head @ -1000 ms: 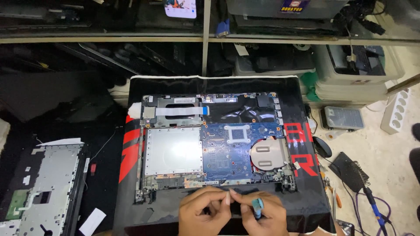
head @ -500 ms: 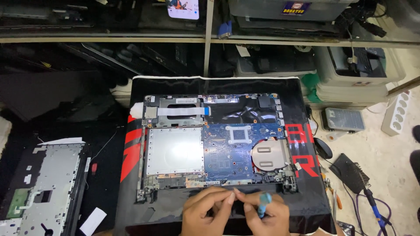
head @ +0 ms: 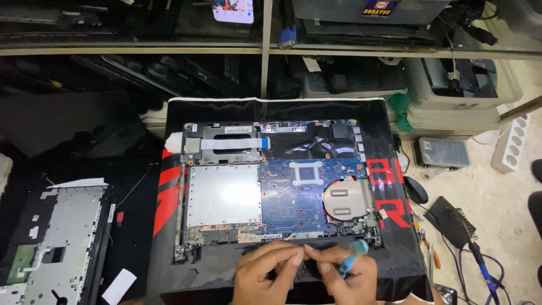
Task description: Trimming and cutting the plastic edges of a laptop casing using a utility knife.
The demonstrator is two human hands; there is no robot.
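Down at the bottom centre of the frame, the left hand and the right hand meet just in front of the opened laptop base, which lies on a black mat with red markings spread over the counter. The right hand's fingers are clenched around a light blue tool, its pale tip poking up past the knuckles toward the lower edge of the laptop. The left hand's fingers are pinched together, tips touching the right hand's fingertips; whether they grasp some small part between them I cannot tell (it is too small to make out).

Inside the laptop base, a blue circuit board sits in the middle, a bare silver bay to its left and a round copper-rimmed fan recess to its right. A white flat ribbon runs across the upper left of the chassis.

At the lower left of the frame lies a separate grey laptop panel. Toward the right, on the floor, rest a black mouse, a white power strip and a brush with a purple cable.
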